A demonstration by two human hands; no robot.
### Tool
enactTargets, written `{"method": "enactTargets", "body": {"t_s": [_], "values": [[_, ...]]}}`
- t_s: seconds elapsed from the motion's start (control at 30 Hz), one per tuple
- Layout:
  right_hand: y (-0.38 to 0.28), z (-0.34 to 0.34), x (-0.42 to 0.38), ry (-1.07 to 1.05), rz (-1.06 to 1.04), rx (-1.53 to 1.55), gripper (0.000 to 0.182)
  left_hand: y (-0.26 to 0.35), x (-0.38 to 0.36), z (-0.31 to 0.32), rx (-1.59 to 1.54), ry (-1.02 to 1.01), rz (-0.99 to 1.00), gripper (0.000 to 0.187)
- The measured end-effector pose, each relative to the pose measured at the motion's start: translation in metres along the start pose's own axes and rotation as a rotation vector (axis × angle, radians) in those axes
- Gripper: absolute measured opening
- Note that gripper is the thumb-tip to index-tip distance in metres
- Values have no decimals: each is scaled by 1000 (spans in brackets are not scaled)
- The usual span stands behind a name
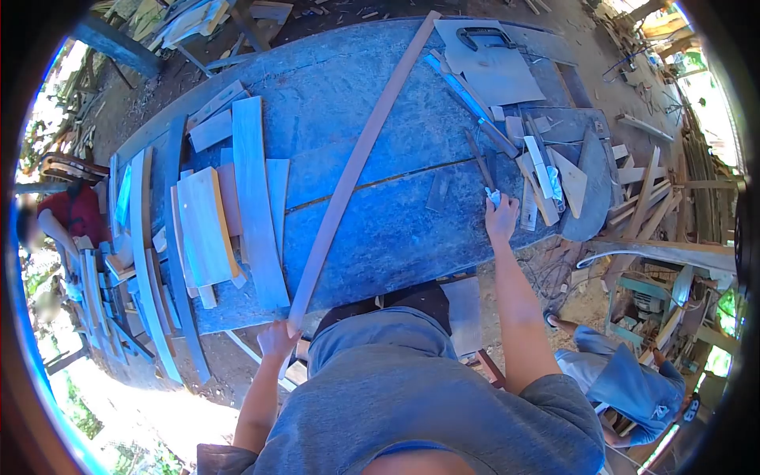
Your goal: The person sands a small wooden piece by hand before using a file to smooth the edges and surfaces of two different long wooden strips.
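A long, thin wooden strip [364, 150] lies slantwise across the blue-lit workbench [396, 229], from its far edge to its near edge. My left hand [277, 340] is closed around the strip's near end, just past the bench edge. Over the right part of the bench, my right hand [503, 218] grips the pale, wrapped-looking end of a narrow dark tool [480, 158]. Its slim dark length points away from me; I cannot tell its exact kind. Beside that hand are small wood offcuts [538, 166] and a crumpled light-coloured piece [552, 184].
Several boards [257, 198] lie across the bench's left side. A C-clamp [484, 36] rests on a flat panel [499, 75] at the far right, near a hand saw [590, 186]. One person [625, 380] is low at the right; another [75, 214] is beyond the left end.
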State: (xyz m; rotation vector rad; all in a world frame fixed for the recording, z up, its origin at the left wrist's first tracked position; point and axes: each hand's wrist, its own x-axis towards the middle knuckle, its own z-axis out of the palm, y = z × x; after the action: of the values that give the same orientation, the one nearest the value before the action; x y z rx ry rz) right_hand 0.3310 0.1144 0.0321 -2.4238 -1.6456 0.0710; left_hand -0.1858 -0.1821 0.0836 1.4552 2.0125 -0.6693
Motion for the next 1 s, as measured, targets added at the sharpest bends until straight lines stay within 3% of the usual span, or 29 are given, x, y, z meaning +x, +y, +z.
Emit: {"method": "enactTargets", "body": {"t_s": [0.17,0.27,0.37,0.47,0.57,0.63,0.73,0.87,1.0], "values": [[-25,-3,-15,52,-16,115,40,-9,-5,13,-12,18,-30,54],[-31,8,-21,88,-128,227,41,-13,-2,30,-30,81,1,56],[-35,9,-22,49,-168,267,43,-14,-4,42,-261,69,-82,55],[-33,8,-17,52,-114,333,43,-18,-11,53,-372,198,71,51],[-28,15,-17,59,-94,295,42,-13,-27,40,-534,278,-45,47],[-27,20,-18,40,-140,265,42,-15,-30,38,-516,514,-49,47],[-33,27,-25,10,-124,270,43,-13,-32,29,-526,542,-52,46],[-40,28,-34,59,-103,237,44,-15,-27,37,-515,416,-64,47],[-36,20,-38,-30,-73,195,48,-27,-30,78,-361,149,-93,48]]}}
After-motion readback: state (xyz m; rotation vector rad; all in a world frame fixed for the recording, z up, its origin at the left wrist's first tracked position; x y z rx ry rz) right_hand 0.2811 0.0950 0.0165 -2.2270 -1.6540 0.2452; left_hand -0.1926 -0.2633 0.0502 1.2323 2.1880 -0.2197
